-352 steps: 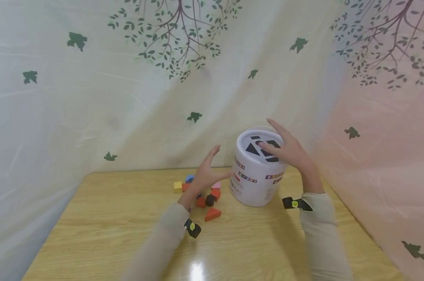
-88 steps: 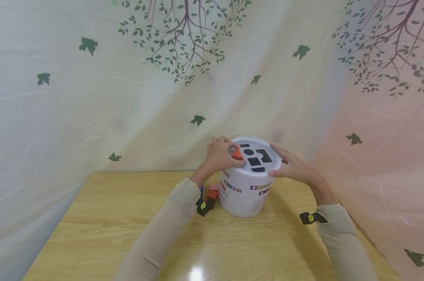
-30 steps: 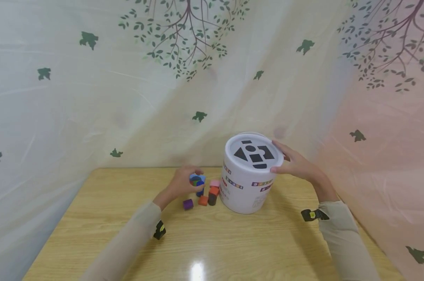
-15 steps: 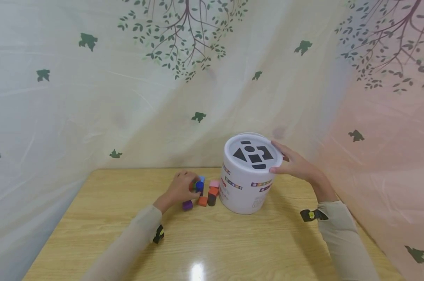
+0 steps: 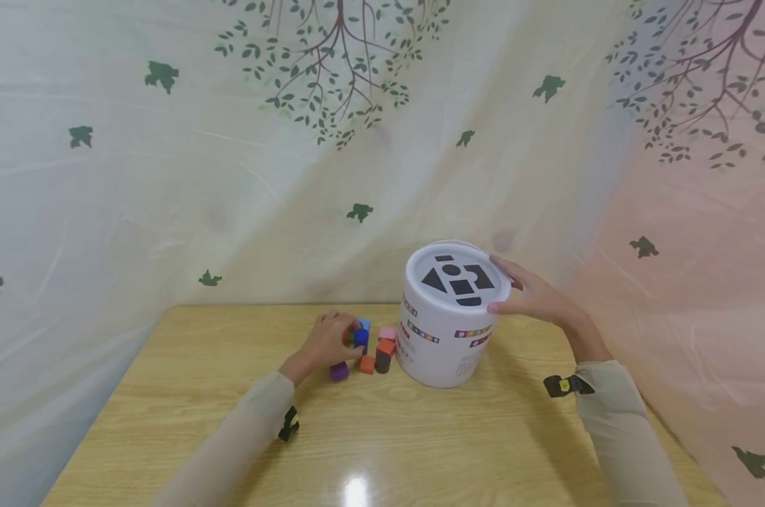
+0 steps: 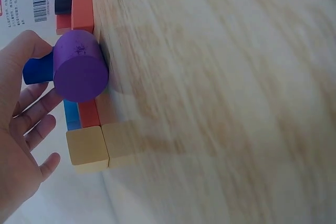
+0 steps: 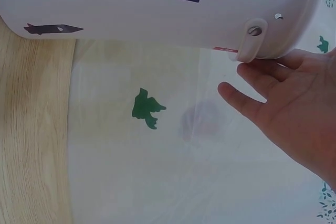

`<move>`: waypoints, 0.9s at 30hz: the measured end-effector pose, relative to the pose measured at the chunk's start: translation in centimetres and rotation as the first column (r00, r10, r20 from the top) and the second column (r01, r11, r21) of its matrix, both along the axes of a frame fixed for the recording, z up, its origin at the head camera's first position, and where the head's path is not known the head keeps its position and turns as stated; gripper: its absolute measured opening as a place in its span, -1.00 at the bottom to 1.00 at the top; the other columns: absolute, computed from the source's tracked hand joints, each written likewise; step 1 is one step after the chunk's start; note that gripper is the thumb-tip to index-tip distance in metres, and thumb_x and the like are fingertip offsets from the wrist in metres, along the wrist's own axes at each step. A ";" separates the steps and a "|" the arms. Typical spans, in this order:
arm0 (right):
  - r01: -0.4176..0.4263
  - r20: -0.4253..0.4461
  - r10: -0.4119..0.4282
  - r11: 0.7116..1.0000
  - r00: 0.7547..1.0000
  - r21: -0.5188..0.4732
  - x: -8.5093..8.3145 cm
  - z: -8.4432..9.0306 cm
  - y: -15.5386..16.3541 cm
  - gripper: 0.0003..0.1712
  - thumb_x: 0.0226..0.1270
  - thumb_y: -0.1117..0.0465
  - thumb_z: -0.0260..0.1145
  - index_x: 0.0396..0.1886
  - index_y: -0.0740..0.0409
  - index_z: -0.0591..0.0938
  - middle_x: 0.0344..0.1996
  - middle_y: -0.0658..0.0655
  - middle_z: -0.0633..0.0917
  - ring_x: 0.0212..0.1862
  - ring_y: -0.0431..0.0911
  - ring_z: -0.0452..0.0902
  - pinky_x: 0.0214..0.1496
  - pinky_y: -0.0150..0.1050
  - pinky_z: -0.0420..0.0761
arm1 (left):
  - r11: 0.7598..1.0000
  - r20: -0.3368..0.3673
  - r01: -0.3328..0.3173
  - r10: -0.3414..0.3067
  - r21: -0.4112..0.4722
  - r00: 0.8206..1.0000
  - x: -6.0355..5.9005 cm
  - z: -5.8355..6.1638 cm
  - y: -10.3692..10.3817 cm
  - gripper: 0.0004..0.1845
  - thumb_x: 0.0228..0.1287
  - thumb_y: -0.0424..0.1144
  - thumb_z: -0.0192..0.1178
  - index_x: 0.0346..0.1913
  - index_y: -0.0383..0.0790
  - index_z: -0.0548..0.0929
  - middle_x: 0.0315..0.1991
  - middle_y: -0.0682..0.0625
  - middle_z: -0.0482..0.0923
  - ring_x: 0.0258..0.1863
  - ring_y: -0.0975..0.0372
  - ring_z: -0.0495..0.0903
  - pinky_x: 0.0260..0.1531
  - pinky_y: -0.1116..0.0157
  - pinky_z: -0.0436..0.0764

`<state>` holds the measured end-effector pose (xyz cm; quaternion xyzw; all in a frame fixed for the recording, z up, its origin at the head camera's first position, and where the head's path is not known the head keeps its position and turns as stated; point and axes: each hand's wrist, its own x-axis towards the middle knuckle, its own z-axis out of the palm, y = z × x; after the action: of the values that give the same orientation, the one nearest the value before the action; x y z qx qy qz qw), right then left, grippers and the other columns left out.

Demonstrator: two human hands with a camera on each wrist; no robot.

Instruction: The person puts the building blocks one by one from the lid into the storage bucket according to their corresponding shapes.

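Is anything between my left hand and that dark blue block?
Nothing visible. The left hand already touches the blue block, thumb on it. A purple cylinder sits right against the block on the near side, with other blocks crowded beside the bucket.

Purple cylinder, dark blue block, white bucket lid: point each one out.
purple cylinder (image 6: 80, 75), left wrist view, its round end face.
dark blue block (image 6: 38, 72), left wrist view, its side by the thumb.
white bucket lid (image 5: 434, 262), head view, its bare top near the cutouts.
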<state>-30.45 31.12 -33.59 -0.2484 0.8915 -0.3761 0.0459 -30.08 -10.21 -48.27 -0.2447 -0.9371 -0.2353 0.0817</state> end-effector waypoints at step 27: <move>-0.098 0.075 0.107 0.989 0.991 -0.107 -2.1 0.1 0.7 0.20 0.21 0.23 0.49 0.66 0.18 -0.06 0.64 0.24 0.07 0.60 0.34 -0.01 0.50 0.39 0.09 | 0.988 -0.003 -0.031 0.032 0.151 0.999 0.2 1.7 0.0 -0.62 0.03 -0.07 0.49 -0.15 -0.18 0.65 -0.15 -0.02 0.65 -0.04 0.07 0.47 0.13 -0.03 0.44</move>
<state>-32.56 31.82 -33.48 -0.2806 0.8543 -0.4287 0.0880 -29.84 -10.19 -46.59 -0.2235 -0.9201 -0.3037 0.1062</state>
